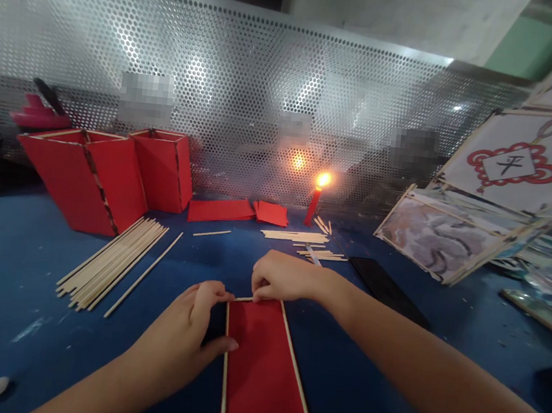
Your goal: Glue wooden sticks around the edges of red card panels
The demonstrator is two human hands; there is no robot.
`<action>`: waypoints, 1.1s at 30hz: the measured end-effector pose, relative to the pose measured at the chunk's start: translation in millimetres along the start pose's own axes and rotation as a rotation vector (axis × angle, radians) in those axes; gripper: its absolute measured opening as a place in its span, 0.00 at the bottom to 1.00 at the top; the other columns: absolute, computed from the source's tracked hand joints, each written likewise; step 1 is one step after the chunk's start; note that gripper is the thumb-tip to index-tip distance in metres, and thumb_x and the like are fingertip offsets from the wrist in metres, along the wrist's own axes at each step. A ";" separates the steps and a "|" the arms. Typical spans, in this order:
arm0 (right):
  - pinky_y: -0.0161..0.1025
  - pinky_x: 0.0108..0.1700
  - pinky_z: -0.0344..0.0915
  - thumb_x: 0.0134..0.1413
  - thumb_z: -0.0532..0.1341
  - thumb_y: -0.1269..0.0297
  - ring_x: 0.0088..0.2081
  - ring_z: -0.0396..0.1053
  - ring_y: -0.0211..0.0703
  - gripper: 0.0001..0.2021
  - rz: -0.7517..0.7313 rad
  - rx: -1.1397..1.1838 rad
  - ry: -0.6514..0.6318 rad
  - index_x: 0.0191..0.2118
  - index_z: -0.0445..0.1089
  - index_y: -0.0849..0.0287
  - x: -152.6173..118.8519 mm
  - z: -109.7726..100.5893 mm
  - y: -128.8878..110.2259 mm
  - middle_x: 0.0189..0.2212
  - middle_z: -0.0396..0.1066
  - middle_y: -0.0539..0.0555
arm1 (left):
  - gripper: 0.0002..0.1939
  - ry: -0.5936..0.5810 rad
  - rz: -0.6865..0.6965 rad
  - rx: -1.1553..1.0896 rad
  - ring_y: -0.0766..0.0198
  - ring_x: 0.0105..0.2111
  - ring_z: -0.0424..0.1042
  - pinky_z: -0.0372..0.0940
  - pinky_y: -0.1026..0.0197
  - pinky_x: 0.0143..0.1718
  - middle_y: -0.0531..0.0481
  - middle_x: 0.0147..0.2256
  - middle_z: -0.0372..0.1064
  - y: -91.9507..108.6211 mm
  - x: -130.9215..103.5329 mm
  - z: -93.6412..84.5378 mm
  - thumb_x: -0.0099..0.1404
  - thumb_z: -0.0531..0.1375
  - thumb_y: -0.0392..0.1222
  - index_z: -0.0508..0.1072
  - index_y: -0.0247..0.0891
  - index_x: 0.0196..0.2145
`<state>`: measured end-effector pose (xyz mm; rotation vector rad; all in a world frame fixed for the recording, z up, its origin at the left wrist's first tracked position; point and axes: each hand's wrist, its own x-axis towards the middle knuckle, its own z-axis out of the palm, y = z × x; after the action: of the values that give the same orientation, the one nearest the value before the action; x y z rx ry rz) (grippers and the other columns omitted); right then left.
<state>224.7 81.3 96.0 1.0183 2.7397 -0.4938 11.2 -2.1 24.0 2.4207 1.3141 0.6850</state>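
Observation:
A long red panel (261, 369) lies on the blue table in front of me, with thin wooden sticks along its two long sides. Across its far edge runs a short wooden stick (244, 299), partly covered by my fingers. My right hand (288, 277) is closed, pinching this short stick near the far right corner. At the far left corner, my left hand (195, 323) grips the panel's left edge, its thumb resting on the red face and its fingertips at the stick's end.
Long wooden sticks (114, 265) lie at left before red box-like frames (105, 182). Red paper pieces (221, 210), short sticks (295, 236) and a lit red candle (313, 205) stand toward the perforated metal screen (249, 85). A black flat object (388, 287) and picture-covered frames (421, 231) are at right.

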 end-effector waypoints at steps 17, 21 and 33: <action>0.33 0.30 0.57 0.52 0.65 0.74 0.29 0.68 0.36 0.05 0.155 0.040 -0.008 0.33 0.80 0.61 -26.4 4.2 17.0 0.29 0.75 0.51 | 0.25 -0.291 0.318 0.123 0.37 0.60 0.66 0.62 0.33 0.60 0.39 0.60 0.70 61.1 5.6 10.7 0.69 0.58 0.51 0.70 0.39 0.59; 0.34 0.33 0.58 0.55 0.63 0.75 0.33 0.69 0.39 0.07 0.140 -0.005 -0.031 0.33 0.79 0.62 -24.8 6.3 17.2 0.33 0.77 0.54 | 0.35 -0.523 0.282 0.178 0.29 0.65 0.55 0.56 0.27 0.61 0.36 0.68 0.54 77.4 15.3 19.4 0.66 0.60 0.59 0.62 0.43 0.66; 0.36 0.35 0.58 0.58 0.59 0.75 0.37 0.68 0.43 0.08 0.099 -0.081 -0.048 0.35 0.76 0.62 -27.2 11.5 19.0 0.37 0.74 0.57 | 0.37 -0.444 0.263 0.117 0.24 0.65 0.51 0.54 0.19 0.57 0.40 0.67 0.56 66.5 10.8 28.6 0.63 0.62 0.64 0.64 0.49 0.65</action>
<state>258.2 74.2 88.1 1.1007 2.6287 -0.3827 78.3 -29.7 34.2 2.6594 0.8909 0.1095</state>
